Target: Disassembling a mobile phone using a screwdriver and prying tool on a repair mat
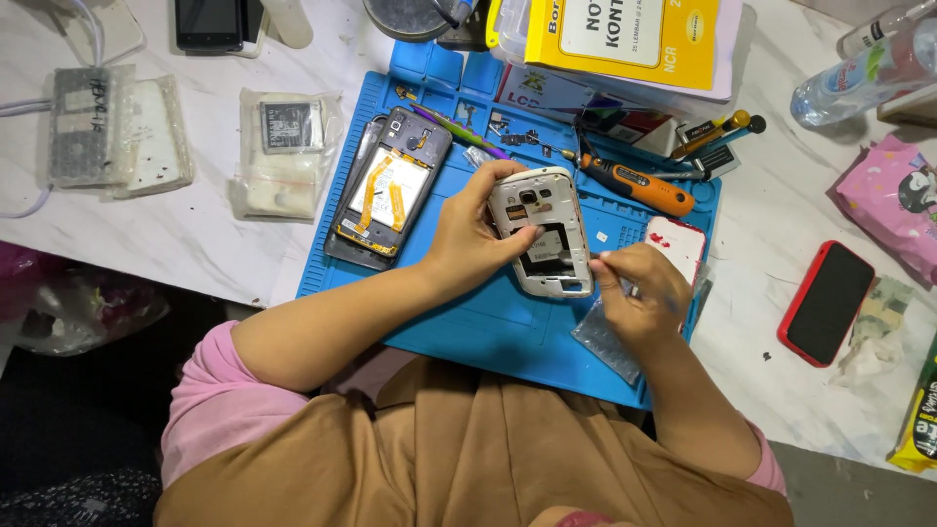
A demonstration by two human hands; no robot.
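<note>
Roughly centre on the blue repair mat (488, 322), the white phone (543, 232) lies back-up with its cover off and the battery bay empty. Risk: left hand (468, 237) only pins it from the side, so a hard push by the right hand could skid it across the mat or gouge the bay contacts; loose small parts near the orange screwdriver (639, 185) could get knocked too. Left hand clamped on the phone's left edge, thumb laid across into the bay, wrist bent inward, forearm coming in from lower left. Right hand (639, 288) curled closed, fingertips pinched together at the phone's lower right corner; can't tell if it holds a tool. It rests over a clear plastic bag (605, 342). Second opened phone (390, 190) sits well left, red phone (828, 303) off the mat on the table (195, 234).
</note>
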